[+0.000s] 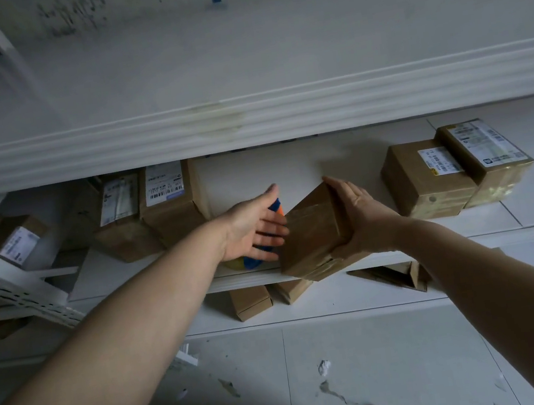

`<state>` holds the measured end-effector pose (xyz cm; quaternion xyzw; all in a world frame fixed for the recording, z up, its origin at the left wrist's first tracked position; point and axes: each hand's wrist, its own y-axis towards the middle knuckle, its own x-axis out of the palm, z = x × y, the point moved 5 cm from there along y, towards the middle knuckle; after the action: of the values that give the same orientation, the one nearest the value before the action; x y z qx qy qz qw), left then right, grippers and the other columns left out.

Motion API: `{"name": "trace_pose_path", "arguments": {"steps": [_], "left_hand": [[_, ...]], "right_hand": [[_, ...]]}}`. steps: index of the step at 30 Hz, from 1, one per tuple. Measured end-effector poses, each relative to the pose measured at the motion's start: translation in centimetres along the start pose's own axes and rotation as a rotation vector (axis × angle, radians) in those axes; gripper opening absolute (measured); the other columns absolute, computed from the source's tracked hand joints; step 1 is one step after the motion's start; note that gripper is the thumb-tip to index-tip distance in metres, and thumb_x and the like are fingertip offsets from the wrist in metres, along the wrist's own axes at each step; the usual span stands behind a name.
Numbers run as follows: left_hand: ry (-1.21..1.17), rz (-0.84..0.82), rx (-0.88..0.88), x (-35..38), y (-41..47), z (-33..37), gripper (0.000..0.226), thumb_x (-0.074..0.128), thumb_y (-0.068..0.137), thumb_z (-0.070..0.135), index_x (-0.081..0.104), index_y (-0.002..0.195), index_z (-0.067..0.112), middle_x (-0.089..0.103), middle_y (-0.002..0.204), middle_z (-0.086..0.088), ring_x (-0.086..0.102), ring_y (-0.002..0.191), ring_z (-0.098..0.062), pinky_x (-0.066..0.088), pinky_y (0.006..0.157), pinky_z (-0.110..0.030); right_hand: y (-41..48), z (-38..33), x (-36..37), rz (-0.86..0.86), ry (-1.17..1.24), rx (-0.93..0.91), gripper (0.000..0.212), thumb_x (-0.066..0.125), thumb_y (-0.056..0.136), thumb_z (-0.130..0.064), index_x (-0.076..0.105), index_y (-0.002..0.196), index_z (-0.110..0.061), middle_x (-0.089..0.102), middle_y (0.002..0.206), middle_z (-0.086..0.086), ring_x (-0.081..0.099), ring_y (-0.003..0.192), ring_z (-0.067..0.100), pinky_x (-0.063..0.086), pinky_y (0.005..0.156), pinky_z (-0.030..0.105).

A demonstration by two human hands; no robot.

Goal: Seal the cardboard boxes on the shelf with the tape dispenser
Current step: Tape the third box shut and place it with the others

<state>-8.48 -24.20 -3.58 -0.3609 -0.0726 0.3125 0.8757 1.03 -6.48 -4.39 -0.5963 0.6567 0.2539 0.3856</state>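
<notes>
**Partway through: one box in hand, the dispenser lying on the shelf**

The right hand [361, 219] grips a small box [314, 230] at the centre of the frame, with its fingers wrapped over the far end. The box is tilted and overhangs the front edge of the middle shelf [287, 164]. Glossy strips across its top and along its lower edge look like tape, so it seems sealed or nearly so. Whether every seam is covered cannot be told.

The left hand [252, 228] is open with straight fingers, spread over the tape dispenser [276, 206]. The dispenser's blue, orange and yellow body lies on the shelf just left of the small box, mostly hidden under the palm. Whether the fingers touch it is unclear.

At the right of the shelf, two labelled boxes [428, 178] stand touching, and shiny bands on them suggest they are finished. The labelled boxes at the left [172, 202] sit in dim light, so their sealing cannot be judged.

On the lower shelf, below centre, sit plain little boxes [251, 303]. Beside them an open box [398, 278] has its flaps apart and plainly needs taping. The job looks roughly midway.
</notes>
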Motion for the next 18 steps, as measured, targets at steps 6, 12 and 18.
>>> {"name": "trace_pose_path", "arguments": {"steps": [6, 12, 18], "left_hand": [[0.242, 0.173, 0.091, 1.3, 1.3, -0.2, 0.006, 0.060, 0.094, 0.020, 0.061, 0.093, 0.013, 0.061, 0.092, -0.004, 0.059, 0.085, -0.016, 0.057, 0.077, -0.037], [0.300, 0.185, 0.040, 3.1, 2.3, -0.7, 0.015, 0.058, 0.095, 0.021, 0.059, 0.105, 0.010, 0.064, 0.095, -0.006, 0.062, 0.089, -0.019, 0.059, 0.077, -0.041], [0.513, 0.197, -0.110, 2.0, 1.4, -0.2, 0.033, 0.067, 0.086, 0.027, 0.050, 0.111, 0.014, 0.062, 0.098, -0.007, 0.063, 0.089, -0.022, 0.057, 0.062, -0.039]], "right_hand": [[0.1, -0.2, 0.1, -0.001, 0.007, -0.014, 0.131, 0.091, 0.056, -0.027, 0.002, 0.152, -0.027, 0.016, 0.154, 0.000, 0.017, 0.141, 0.022, 0.028, 0.114, 0.041], [0.0, -0.1, 0.1, 0.009, 0.010, -0.030, 0.131, 0.091, 0.055, -0.026, 0.003, 0.152, -0.025, 0.018, 0.153, -0.001, 0.017, 0.140, 0.020, 0.027, 0.112, 0.035], [0.1, 0.5, 0.0, 0.011, 0.031, -0.013, 0.132, 0.091, 0.054, -0.028, 0.003, 0.152, -0.027, 0.019, 0.153, 0.000, 0.020, 0.140, 0.022, 0.031, 0.113, 0.040]]}}
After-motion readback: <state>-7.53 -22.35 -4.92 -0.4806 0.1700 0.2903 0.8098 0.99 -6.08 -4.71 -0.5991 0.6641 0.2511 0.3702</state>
